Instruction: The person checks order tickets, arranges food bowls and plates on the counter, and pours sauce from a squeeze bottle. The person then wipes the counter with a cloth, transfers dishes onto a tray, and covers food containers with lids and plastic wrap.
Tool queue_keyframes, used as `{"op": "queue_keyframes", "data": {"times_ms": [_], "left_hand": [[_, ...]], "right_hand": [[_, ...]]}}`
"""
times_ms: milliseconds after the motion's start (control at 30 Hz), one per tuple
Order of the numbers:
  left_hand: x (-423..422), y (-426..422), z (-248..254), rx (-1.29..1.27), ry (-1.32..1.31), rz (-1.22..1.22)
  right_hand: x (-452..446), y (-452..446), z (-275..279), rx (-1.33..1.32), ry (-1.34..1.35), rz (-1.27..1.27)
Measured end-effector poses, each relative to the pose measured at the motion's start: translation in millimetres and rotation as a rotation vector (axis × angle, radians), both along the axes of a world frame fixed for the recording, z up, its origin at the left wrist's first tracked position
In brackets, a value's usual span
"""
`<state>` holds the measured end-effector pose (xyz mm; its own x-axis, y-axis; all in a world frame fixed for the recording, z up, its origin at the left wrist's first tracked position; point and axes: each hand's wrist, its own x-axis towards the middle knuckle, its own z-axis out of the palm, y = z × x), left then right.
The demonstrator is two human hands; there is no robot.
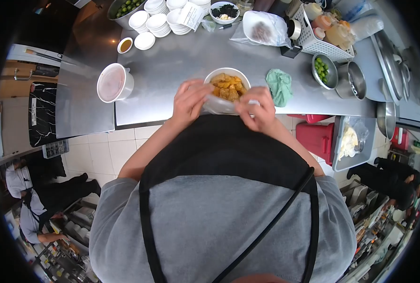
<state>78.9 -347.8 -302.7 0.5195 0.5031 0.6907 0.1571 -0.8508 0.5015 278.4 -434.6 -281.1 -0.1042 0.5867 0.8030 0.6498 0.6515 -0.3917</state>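
A white round bowl (228,70) of orange-yellow food pieces (229,86) stands at the counter's near edge, in front of my body. Between my hands, over the near side of this bowl, is a clear plastic lid (218,105), tilted and partly blurred. My left hand (189,100) is at the bowl's left side, its bent fingers gripping the lid's edge. On the right, my right hand (258,108) pinches the other side of the lid between thumb and fingers. Motion smears some fingertips, and the lid's near part is hard to make out.
Left on the counter stands a covered white tub (114,83), with a small sauce cup (124,45) behind. Stacked white lids (158,24) line the back. A green cloth (279,87) and a bowl of limes (324,70) lie right. A grey bin (353,144) stands below; other people work behind.
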Motion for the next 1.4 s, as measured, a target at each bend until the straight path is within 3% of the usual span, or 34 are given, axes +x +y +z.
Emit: {"op": "queue_keyframes", "data": {"times_ms": [133,233,267,333,467,867,933,1100,1233,1333,1400], "left_hand": [[-17,-14,6,0.041,0.063,-0.089],[-10,-15,4,-0.194,0.075,0.058],[1,-9,2,-0.253,0.055,0.118],[21,1,-20,-0.313,0.036,0.239],[43,12,-53,-0.482,0.030,0.377],[61,62,-55,-0.480,0.023,0.428],[67,80,-55,-0.543,0.061,0.411],[76,97,-45,-0.660,0.293,0.278],[77,102,-56,-0.630,0.281,0.286],[78,99,-52,-0.767,0.330,0.306],[79,103,-60,-0.755,0.329,0.316]], "right_hand": [[5,-17,7,-0.027,-0.046,0.184],[4,-18,-6,-0.347,0.115,-0.095],[1,-14,-21,-0.312,0.103,-0.092],[-4,2,-58,-0.567,0.540,-0.306],[-9,21,-86,-0.733,0.641,-0.322],[10,83,-77,-0.533,0.445,-0.443],[24,97,-70,-0.824,0.515,-0.367],[34,120,-79,-0.932,0.524,-0.344],[35,121,-73,-1.088,0.582,-0.347],[43,133,-137,-0.986,0.805,-0.328],[40,126,-108,-1.019,0.735,-0.312]]}}
